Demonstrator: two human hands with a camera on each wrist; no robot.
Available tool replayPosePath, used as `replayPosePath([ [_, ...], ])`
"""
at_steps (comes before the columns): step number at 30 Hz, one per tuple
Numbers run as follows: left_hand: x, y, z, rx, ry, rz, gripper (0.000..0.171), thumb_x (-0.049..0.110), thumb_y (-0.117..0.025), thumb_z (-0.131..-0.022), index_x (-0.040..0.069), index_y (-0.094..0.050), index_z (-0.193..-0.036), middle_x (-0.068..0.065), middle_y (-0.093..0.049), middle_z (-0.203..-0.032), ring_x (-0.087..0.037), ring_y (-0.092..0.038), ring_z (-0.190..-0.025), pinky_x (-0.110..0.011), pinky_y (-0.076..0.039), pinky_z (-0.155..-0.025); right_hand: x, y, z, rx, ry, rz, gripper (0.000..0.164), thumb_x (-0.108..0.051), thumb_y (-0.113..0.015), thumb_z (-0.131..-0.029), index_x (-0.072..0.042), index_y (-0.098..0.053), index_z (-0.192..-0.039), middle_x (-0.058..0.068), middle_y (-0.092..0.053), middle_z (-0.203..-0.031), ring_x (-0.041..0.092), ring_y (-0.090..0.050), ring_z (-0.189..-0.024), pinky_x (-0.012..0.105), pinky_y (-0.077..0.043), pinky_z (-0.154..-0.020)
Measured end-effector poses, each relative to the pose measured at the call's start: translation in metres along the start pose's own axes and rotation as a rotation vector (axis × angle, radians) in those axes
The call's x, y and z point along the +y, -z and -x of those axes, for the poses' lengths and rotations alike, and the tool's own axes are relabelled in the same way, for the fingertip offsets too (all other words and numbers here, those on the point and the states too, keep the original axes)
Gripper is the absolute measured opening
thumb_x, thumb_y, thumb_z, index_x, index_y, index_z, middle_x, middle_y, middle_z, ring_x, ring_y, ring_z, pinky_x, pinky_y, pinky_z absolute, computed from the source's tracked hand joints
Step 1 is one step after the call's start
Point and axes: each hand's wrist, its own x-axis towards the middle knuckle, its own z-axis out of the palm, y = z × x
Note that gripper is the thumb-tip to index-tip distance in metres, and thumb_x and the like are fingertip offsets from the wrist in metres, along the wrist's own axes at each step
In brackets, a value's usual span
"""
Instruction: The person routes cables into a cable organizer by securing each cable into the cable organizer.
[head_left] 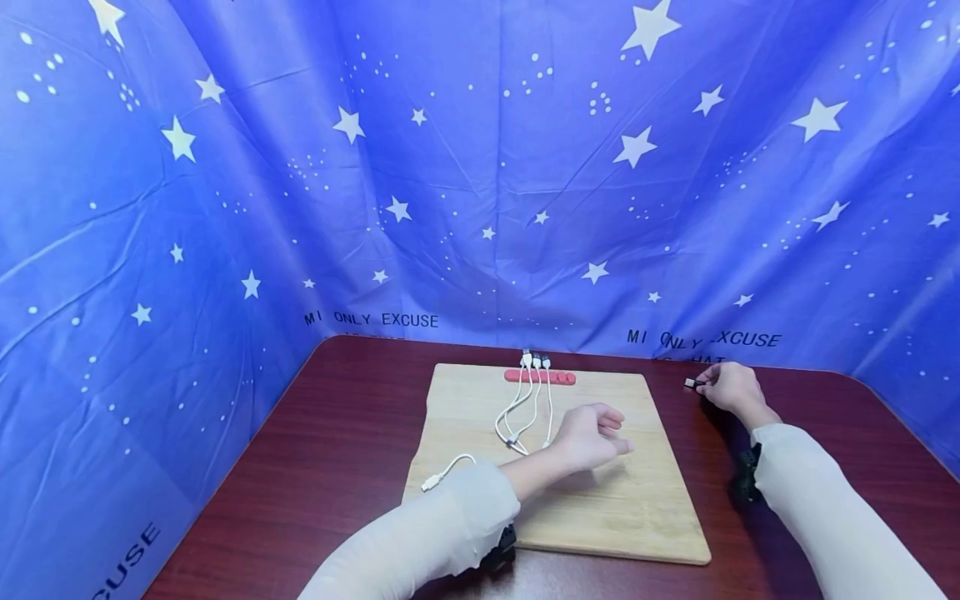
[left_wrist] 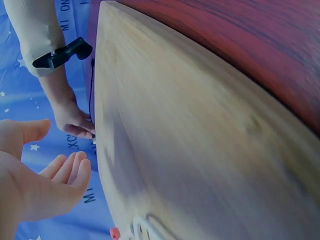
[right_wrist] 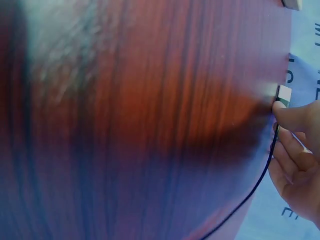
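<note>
My right hand (head_left: 733, 387) pinches the black USB cable by its plug (head_left: 690, 383), just beyond the right side of the wooden board (head_left: 645, 508). In the right wrist view the thumb and fingers hold the plug's black housing, its metal end (right_wrist: 284, 93) sticking out, while the thin black cable (right_wrist: 263, 175) hangs down in a curve. Over the board hovers my left hand (head_left: 588, 437), its fingers loosely bent and apart from the thumb; nothing lies in it in the left wrist view. A red cable holder (head_left: 567, 378) at the board's far edge carries several white cables (head_left: 551, 408).
One white cable end (head_left: 432, 482) lies at the board's left side, near the left sleeve (head_left: 450, 525). The dark red table (head_left: 315, 442) extends around the board. A blue star-patterned curtain (head_left: 465, 167) hangs behind the table and at its sides.
</note>
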Motion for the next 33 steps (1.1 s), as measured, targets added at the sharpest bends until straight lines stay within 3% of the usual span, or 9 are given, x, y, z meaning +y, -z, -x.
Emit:
replayPosePath([
  [6,0.002,-0.018,-0.004,0.002,0.018,0.048,0.034,0.011,-0.077,-0.077,0.004,-0.067,-0.109,-0.007,-0.073,-0.102,-0.004,-0.065,-0.081,-0.010,-0.051,-0.075,-0.006,0.006,0.006,0.002,0.115,0.017,0.010,-0.011,-0.066,-0.083,-0.001,-0.067,-0.081,0.010,-0.067,-0.073,0.018,-0.055,-0.064,0.030,-0.043,-0.059],
  [12,0.004,-0.022,-0.013,0.011,0.017,0.044,0.031,0.010,-0.077,-0.077,0.004,-0.068,-0.106,-0.007,-0.073,-0.101,-0.005,-0.065,-0.081,-0.009,-0.050,-0.072,-0.022,0.005,0.008,0.078,0.236,-0.020,0.009,-0.010,-0.072,-0.079,-0.002,-0.068,-0.078,0.008,-0.069,-0.069,0.008,-0.055,-0.061,0.029,-0.043,-0.061],
  [19,0.007,-0.032,-0.015,0.007,0.025,0.088,0.028,0.008,-0.077,-0.076,0.002,-0.069,-0.103,-0.008,-0.074,-0.099,-0.006,-0.068,-0.081,-0.010,-0.051,-0.072,-0.024,0.008,0.020,0.096,0.216,-0.055,0.011,-0.013,-0.073,-0.080,-0.003,-0.069,-0.080,0.008,-0.071,-0.071,0.005,-0.057,-0.061,0.027,-0.045,-0.061],
  [24,0.007,-0.038,-0.014,-0.008,0.033,0.092,0.029,0.007,-0.077,-0.076,0.002,-0.069,-0.103,-0.008,-0.074,-0.099,-0.005,-0.067,-0.080,-0.010,-0.051,-0.072,-0.026,0.016,0.035,0.085,0.192,-0.100,0.016,-0.015,-0.073,-0.081,0.000,-0.069,-0.085,0.009,-0.071,-0.072,0.004,-0.058,-0.059,0.022,-0.043,-0.054],
  [28,0.008,-0.039,-0.014,0.000,0.037,0.095,0.029,0.008,-0.077,-0.076,0.003,-0.069,-0.103,-0.007,-0.074,-0.097,-0.005,-0.066,-0.079,-0.010,-0.051,-0.072,-0.034,0.021,0.043,0.016,0.192,-0.194,0.020,-0.013,-0.072,-0.084,0.005,-0.069,-0.092,0.012,-0.073,-0.075,0.008,-0.064,-0.057,0.022,-0.048,-0.051],
  [33,0.008,-0.041,-0.013,-0.003,0.039,0.090,0.028,0.010,-0.078,-0.075,0.003,-0.069,-0.101,-0.005,-0.074,-0.094,-0.004,-0.067,-0.079,-0.010,-0.051,-0.071,-0.049,0.021,0.047,-0.115,0.168,-0.388,0.029,-0.009,-0.068,-0.087,0.015,-0.063,-0.102,0.018,-0.072,-0.081,0.018,-0.071,-0.065,0.034,-0.061,-0.064],
])
